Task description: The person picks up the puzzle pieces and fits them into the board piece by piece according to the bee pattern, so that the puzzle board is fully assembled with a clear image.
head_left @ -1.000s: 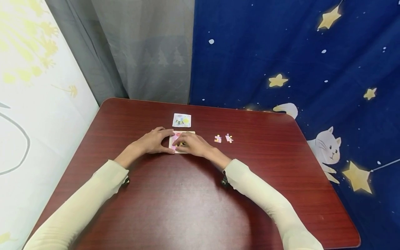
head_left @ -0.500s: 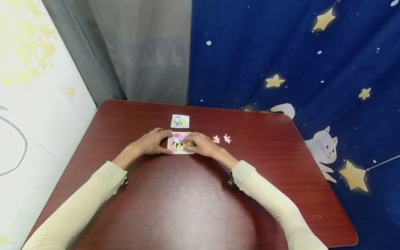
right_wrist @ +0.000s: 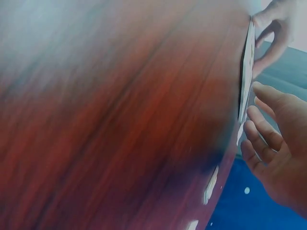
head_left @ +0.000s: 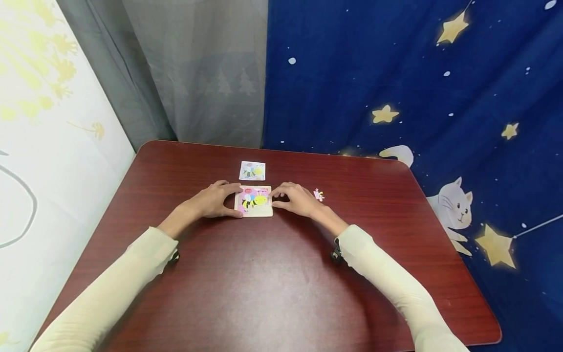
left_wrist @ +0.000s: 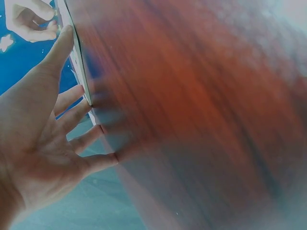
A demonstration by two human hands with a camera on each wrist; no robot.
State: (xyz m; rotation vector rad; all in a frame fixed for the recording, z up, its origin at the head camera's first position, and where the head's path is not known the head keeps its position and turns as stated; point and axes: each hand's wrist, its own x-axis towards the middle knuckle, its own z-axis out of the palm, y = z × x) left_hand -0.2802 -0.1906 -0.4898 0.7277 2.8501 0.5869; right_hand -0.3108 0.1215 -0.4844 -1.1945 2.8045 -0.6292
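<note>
A square jigsaw puzzle board (head_left: 253, 201) with a yellow-and-black bee on pink lies flat on the table, a pale bare patch at its lower right. My left hand (head_left: 215, 199) holds the board's left side, thumb at the near corner and fingers at the far one. At the right edge sits my right hand (head_left: 296, 199), fingers loosely bent; in the right wrist view nothing shows between them. Beyond it lies a loose puzzle piece (head_left: 318, 195). Two loose pieces show in the right wrist view, the nearer puzzle piece (right_wrist: 211, 186) being hidden behind the right hand in the head view.
A small picture card (head_left: 252, 171) with the same bee lies just behind the board. The dark red table (head_left: 246, 283) has rounded corners. Grey and blue curtains (head_left: 330, 73) hang along its far side, and a white one (head_left: 53, 146) on the left.
My right hand has drawn back rightward from over the board to its right edge, uncovering the bee picture. It now covers one loose piece in the head view. The left hand stays at the board.
</note>
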